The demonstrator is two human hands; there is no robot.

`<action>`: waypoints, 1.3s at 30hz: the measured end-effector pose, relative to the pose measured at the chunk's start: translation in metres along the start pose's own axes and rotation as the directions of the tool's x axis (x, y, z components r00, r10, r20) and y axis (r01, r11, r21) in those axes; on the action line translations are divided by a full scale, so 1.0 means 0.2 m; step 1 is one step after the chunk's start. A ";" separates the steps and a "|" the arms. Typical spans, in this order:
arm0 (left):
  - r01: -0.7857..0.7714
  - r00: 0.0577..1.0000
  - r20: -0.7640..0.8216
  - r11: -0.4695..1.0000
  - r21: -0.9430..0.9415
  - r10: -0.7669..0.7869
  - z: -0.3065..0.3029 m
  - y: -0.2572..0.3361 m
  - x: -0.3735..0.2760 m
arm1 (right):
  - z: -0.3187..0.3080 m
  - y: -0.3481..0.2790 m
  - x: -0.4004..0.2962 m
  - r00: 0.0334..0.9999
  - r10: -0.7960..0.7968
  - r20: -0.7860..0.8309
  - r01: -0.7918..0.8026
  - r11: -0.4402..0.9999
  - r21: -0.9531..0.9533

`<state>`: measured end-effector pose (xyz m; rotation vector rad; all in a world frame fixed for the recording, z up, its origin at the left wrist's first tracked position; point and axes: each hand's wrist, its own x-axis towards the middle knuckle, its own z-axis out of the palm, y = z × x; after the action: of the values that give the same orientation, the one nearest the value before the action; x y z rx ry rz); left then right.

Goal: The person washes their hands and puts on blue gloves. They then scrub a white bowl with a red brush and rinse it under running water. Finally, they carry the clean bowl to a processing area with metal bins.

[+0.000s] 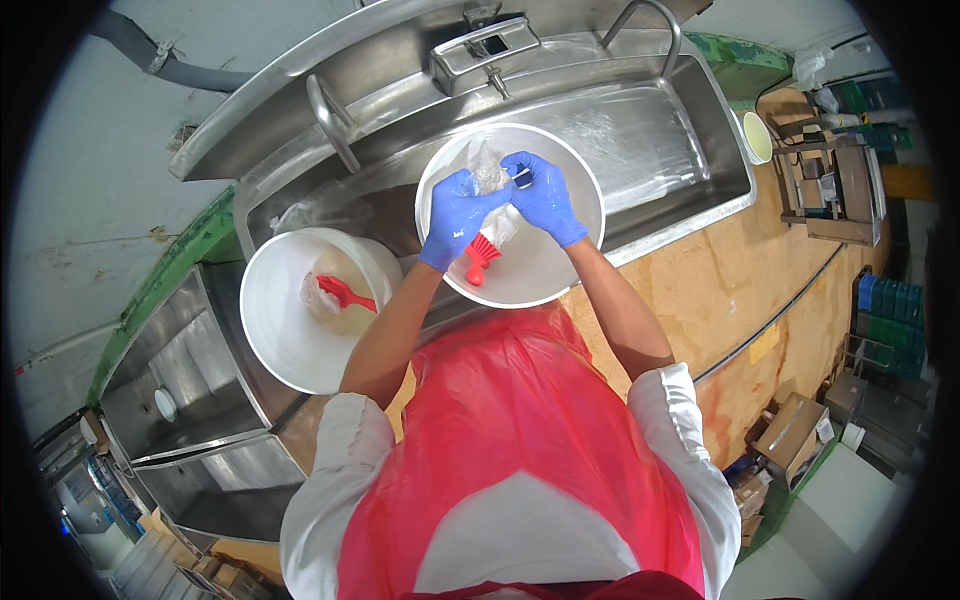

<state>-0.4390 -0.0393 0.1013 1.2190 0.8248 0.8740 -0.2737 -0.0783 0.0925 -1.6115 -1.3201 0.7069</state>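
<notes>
My left hand (456, 223), in a blue glove, pinches a crumpled clear plastic bag (489, 171) above a white bucket (551, 281). My right hand (550, 199), gloved likewise, meets it at the fingertips and grips the same plastic; a thin whitish bit shows between its fingers, too small to name. Under the hands, inside the bucket, lies a red scrub brush (480, 260) beside more whitish plastic (504, 227). To the left, a second white bucket (262, 315) stands tilted, holding cloudy liquid, some clear plastic and a red-handled tool (345, 292) whose head is hidden.
A long stainless steel sink (637, 135) spans the front, with bent metal tubes (330, 124) at its back. Loose clear plastic (315, 214) lies in its left end. Steel basins (180, 375) stand at left. A cart (832, 187) and cardboard boxes (795, 435) are at right.
</notes>
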 end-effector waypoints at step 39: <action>0.136 0.973 -0.189 0.991 0.020 -0.130 -0.18 0.11 -0.08 | -0.12 -0.12 -0.13 0.868 0.469 0.163 -0.395 0.453 0.799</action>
<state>-0.4800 -0.0358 0.1194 1.1072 1.0636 0.8770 -0.2702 -0.1102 0.1209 -1.1333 -0.3208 1.3199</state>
